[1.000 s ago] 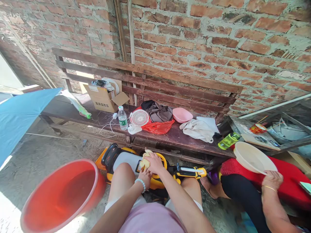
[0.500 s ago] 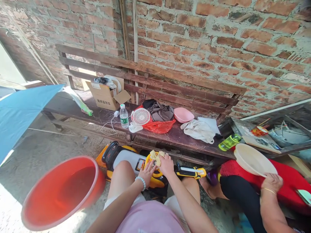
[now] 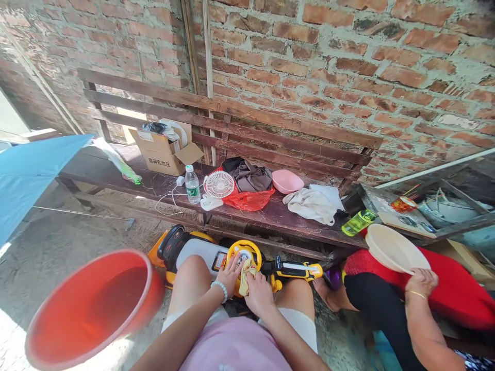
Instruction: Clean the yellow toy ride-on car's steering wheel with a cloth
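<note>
A yellow and white toy car (image 3: 197, 253) stands between my knees, its yellow steering wheel (image 3: 256, 248) in front of me. My right hand (image 3: 259, 292) is closed on a pale yellow cloth (image 3: 246, 275), which lies against the near side of the wheel. Just left of the cloth, my left hand (image 3: 229, 276), with a beaded bracelet on the wrist, rests on the wheel's left part with its fingers stretched out.
A large red basin (image 3: 93, 309) of water is at the left under a blue umbrella (image 3: 34, 170). The bench (image 3: 309, 224) holds a carton, bottle, fan and pink bowl. At right, a person's hand grips a cream basin (image 3: 394, 248).
My right hand has drawn the cloth down toward me, from the wheel's top to its near side, uncovering the rim. The view has shifted slightly.
</note>
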### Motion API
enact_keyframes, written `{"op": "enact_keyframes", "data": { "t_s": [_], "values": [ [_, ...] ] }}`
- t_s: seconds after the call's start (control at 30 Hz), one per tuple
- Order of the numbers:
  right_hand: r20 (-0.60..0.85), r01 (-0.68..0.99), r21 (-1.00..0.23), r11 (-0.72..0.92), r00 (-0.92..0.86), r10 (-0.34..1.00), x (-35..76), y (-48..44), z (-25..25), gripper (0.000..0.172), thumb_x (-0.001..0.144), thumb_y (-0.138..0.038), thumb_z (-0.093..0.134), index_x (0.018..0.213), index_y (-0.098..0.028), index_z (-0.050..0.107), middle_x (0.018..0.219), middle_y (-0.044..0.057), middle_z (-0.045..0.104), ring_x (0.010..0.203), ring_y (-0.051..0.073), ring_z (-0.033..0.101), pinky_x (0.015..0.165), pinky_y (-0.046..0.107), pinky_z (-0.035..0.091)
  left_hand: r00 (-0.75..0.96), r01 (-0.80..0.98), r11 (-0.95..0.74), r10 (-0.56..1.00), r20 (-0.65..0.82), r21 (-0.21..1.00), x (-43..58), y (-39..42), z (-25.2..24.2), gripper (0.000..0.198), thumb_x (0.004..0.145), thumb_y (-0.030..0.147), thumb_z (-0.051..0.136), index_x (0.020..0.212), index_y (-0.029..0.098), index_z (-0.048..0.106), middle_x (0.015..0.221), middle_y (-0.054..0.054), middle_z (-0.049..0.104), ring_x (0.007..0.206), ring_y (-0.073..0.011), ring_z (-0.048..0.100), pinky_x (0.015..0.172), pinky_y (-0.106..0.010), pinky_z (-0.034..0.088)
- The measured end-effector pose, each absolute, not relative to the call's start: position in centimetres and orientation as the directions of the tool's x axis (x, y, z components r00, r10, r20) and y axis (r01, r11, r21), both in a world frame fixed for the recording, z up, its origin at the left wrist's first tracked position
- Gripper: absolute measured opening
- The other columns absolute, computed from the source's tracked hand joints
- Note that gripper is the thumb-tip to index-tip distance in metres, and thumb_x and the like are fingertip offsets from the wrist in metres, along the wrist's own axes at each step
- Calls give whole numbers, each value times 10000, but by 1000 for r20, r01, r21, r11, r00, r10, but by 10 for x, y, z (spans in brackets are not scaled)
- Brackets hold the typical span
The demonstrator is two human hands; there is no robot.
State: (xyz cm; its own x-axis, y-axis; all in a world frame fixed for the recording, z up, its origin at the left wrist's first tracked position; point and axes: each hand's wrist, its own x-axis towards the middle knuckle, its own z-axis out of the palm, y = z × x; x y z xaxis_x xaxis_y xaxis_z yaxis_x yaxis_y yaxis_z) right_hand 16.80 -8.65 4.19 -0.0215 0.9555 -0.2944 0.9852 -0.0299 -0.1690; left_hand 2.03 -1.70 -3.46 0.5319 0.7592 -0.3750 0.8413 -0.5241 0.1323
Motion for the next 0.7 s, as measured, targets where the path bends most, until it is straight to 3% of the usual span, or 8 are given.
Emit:
{"op": "enact_keyframes", "data": {
  "t_s": [0.1, 0.2, 0.33, 0.4, 0.5, 0.57, 0.63, 0.7],
  "values": [
    [-315, 977, -213, -28, -41, 948, 172, -82, 55, 433, 859, -249, 580, 1280, -243, 680, 1215, 132, 681, 1102, 301, 634, 907, 379, 486, 538, 839, -521, 756, -373, 154, 21, -17, -30, 1196, 686, 127, 698, 1676, 222, 33, 1722, -111, -164, 1612, -354, 18, 1158, -575, 392],
    [-253, 980, -197, -38, -13, 967, 181, -66, 72, 475, 882, -232, 561, 1345, -286, 651, 1218, 107, 668, 1103, 282, 617, 909, 353, 469, 537, 843, -471, 751, -384, 258, 22, -15, -24, 1158, 676, 101, 670, 1675, 195, 91, 1741, -118, -98, 1612, -345, 53, 1185, -574, 372],
    [-119, 986, -169, 4, -25, 993, 185, -39, 76, 563, 893, -239, 574, 1453, -296, 567, 1327, 110, 609, 1159, 281, 564, 960, 348, 446, 540, 765, -369, 814, -213, 528, 7, -14, -20, 951, 738, 53, 531, 1642, 155, 254, 1732, -134, 196, 1599, -265, 177, 1267, -501, 293],
    [-153, 989, -147, 14, -37, 987, 183, -34, 65, 591, 877, -224, 595, 1462, -296, 556, 1357, 108, 592, 1181, 284, 551, 963, 352, 449, 485, 730, -370, 873, -56, 574, -19, -16, -21, 826, 758, 39, 463, 1574, 157, 406, 1676, -119, 350, 1571, -228, 255, 1297, -469, 245],
    [-216, 995, -95, 4, -24, 976, 179, -37, 42, 679, 827, -169, 623, 1488, -285, 524, 1334, 112, 596, 1210, 296, 538, 953, 359, 461, 230, 821, -243, 969, 91, 516, -88, -25, -28, 747, 799, 75, 423, 1537, 193, 451, 1630, -87, 427, 1548, -225, 301, 1303, -476, 244],
    [-202, 997, -82, 6, -23, 979, 179, -43, 32, 722, 811, -147, 622, 1508, -286, 498, 1330, 115, 590, 1222, 298, 528, 957, 360, 464, -39, 892, -8, 995, 95, 451, -143, -34, -37, 734, 824, 88, 407, 1556, 147, 401, 1629, -113, 416, 1559, -231, 273, 1302, -452, 244],
    [-190, 996, -87, 16, -32, 981, 181, -46, 27, 721, 814, -148, 615, 1510, -290, 493, 1327, 115, 585, 1218, 295, 529, 957, 357, 467, -271, 906, 266, 962, -32, 330, -195, -48, -48, 735, 832, 118, 447, 1559, 54, 356, 1633, -182, 387, 1557, -270, 274, 1282, -436, 280],
    [-189, 996, -90, 21, -38, 981, 183, -46, 26, 702, 821, -163, 613, 1503, -285, 502, 1317, 118, 582, 1217, 298, 528, 955, 358, 471, -449, 859, 487, 865, -225, 157, -237, -66, -61, 761, 828, 164, 505, 1563, 51, 341, 1627, -225, 381, 1531, -345, 315, 1217, -505, 367]
  ]
}}
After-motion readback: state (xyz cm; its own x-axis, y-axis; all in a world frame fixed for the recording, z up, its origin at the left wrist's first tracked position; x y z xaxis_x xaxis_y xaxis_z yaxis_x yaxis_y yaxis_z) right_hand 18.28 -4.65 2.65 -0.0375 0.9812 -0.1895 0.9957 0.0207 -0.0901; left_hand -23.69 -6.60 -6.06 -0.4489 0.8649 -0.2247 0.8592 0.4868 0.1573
